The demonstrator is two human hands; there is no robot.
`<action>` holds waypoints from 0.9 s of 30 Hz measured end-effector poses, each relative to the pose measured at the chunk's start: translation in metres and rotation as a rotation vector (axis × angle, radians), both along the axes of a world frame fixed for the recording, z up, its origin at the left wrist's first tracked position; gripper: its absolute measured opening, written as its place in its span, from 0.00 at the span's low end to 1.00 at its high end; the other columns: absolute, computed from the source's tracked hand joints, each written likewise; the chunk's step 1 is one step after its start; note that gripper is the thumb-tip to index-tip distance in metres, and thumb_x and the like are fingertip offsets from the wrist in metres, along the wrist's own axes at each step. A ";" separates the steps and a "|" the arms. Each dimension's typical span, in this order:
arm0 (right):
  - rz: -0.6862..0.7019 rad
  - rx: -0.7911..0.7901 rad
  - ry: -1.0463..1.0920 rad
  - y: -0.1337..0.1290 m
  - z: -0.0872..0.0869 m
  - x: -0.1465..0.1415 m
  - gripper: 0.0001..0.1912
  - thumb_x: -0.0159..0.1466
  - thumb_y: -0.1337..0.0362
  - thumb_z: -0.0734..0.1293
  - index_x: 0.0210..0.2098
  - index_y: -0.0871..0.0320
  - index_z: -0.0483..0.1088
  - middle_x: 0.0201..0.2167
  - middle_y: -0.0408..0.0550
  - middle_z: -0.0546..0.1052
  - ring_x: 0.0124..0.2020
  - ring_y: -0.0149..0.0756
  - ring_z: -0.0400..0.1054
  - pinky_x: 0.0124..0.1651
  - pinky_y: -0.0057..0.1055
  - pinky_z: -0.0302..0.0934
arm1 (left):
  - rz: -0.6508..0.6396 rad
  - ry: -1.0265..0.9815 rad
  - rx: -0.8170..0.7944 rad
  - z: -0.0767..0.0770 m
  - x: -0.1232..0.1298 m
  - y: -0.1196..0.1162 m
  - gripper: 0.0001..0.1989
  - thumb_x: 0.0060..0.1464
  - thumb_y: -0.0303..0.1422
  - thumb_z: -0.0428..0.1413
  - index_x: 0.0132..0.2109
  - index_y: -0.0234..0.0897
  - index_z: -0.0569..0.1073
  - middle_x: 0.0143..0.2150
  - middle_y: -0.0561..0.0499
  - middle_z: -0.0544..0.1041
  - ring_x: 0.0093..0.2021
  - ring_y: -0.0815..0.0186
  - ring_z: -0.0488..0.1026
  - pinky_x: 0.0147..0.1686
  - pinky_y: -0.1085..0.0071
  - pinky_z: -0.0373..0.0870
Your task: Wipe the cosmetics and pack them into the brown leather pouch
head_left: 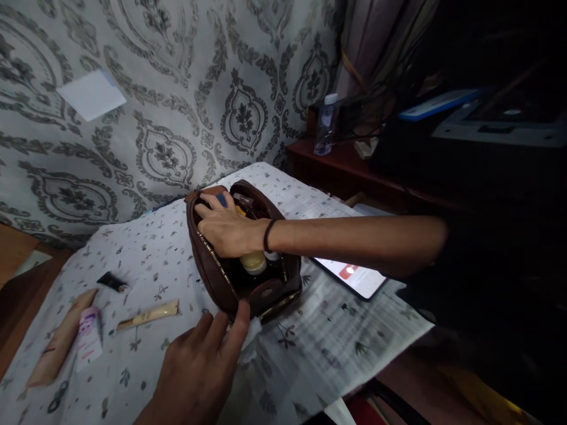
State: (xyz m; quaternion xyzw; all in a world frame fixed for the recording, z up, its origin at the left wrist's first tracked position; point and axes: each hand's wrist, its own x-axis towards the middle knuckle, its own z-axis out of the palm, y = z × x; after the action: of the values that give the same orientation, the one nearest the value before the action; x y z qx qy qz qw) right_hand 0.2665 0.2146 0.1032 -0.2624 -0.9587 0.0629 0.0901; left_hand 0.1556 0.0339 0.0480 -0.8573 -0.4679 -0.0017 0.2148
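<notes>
head view, bag (pixel 207 265) on sheet (pixel 319 348), patterned wall (pixel 163 106)

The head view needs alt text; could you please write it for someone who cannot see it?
A person's right hand reaches into an open brown bag on a patterned white cloth; the left hand is at the bag's near edge. Tubes lie to the left, a lit screen to the right.

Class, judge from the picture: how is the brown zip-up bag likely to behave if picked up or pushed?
The brown zip-up bag is probably fairly stiff, as its walls stand up around the open mouth. The yellow container inside suggests some weight, likely to shift when lifted. Unzipped, it could spill if tipped.
</notes>
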 end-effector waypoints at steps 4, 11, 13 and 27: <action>0.003 0.009 0.055 -0.001 -0.008 0.002 0.15 0.60 0.76 0.65 0.45 0.63 0.76 0.62 0.62 0.64 0.71 0.63 0.42 0.66 0.72 0.39 | 0.004 -0.002 -0.012 0.000 -0.001 -0.001 0.35 0.48 0.16 0.49 0.64 0.36 0.62 0.35 0.52 0.78 0.31 0.65 0.76 0.23 0.74 0.71; 0.069 0.044 0.060 -0.012 -0.010 0.020 0.14 0.64 0.75 0.61 0.43 0.65 0.77 0.71 0.64 0.53 0.74 0.64 0.32 0.68 0.70 0.32 | 0.020 -0.010 -0.028 -0.003 -0.003 -0.001 0.36 0.47 0.15 0.48 0.65 0.37 0.61 0.34 0.53 0.76 0.29 0.64 0.75 0.21 0.74 0.70; 0.085 0.066 0.065 -0.014 -0.011 0.025 0.13 0.64 0.74 0.62 0.43 0.65 0.77 0.71 0.64 0.52 0.74 0.64 0.32 0.68 0.69 0.30 | 0.017 -0.015 -0.031 -0.004 -0.004 0.000 0.37 0.47 0.15 0.47 0.65 0.38 0.61 0.34 0.53 0.76 0.29 0.65 0.75 0.22 0.74 0.70; 0.173 0.297 0.087 -0.023 -0.013 0.034 0.11 0.66 0.69 0.63 0.34 0.62 0.79 0.56 0.59 0.69 0.55 0.54 0.54 0.51 0.49 0.53 | 0.080 -0.022 -0.069 -0.005 -0.004 -0.002 0.37 0.49 0.15 0.50 0.66 0.41 0.61 0.35 0.52 0.78 0.31 0.64 0.77 0.22 0.75 0.69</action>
State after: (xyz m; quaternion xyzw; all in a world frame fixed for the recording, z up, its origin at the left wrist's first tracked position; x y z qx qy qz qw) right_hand 0.3005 0.1913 0.0899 -0.1599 -0.9716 -0.0607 0.1636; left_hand 0.1512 0.0319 0.0433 -0.8448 -0.5038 0.0136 0.1800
